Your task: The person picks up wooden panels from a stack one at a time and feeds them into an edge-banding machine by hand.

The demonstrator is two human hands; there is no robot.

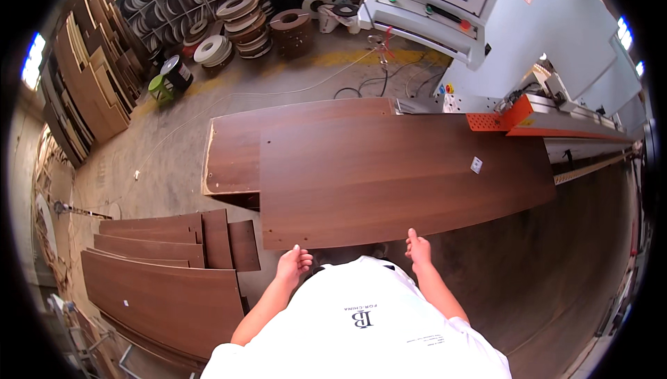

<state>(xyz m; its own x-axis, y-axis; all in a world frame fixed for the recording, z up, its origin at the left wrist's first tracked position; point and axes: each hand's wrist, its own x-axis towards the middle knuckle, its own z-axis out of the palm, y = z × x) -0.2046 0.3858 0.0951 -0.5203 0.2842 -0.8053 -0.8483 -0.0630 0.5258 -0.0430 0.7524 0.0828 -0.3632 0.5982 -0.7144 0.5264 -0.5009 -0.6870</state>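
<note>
1. Far left, a bunch of offcuts (pixel 90 73) is leaned upright at the back.
2. Nearer, a pile (pixel 163 292) of brown panels is laid out beside the work spot, overlapping.
3. Behind that, a green stool (pixel 161 88) is seen right next to a black bucket (pixel 176 72).
4. Rolls (pixel 243 7) are stacked on the floor by the racks.
5. The left hand (pixel 294 262) is held at the board's near edge, fingers loosely curled; whether the edge is pinched can't be told.
6. The big brown board (pixel 375 177) is laid flat, partly over a lower panel (pixel 233 153), with a white label (pixel 476 165) stuck on its right half.
7. The right hand (pixel 418 247) is held at the same edge, thumb up, fingers curled; again, no grip can be confirmed.
8. The machine (pixel 434 18) is parked behind, its orange guard (pixel 521 116) set at the board's far right edge.
</note>
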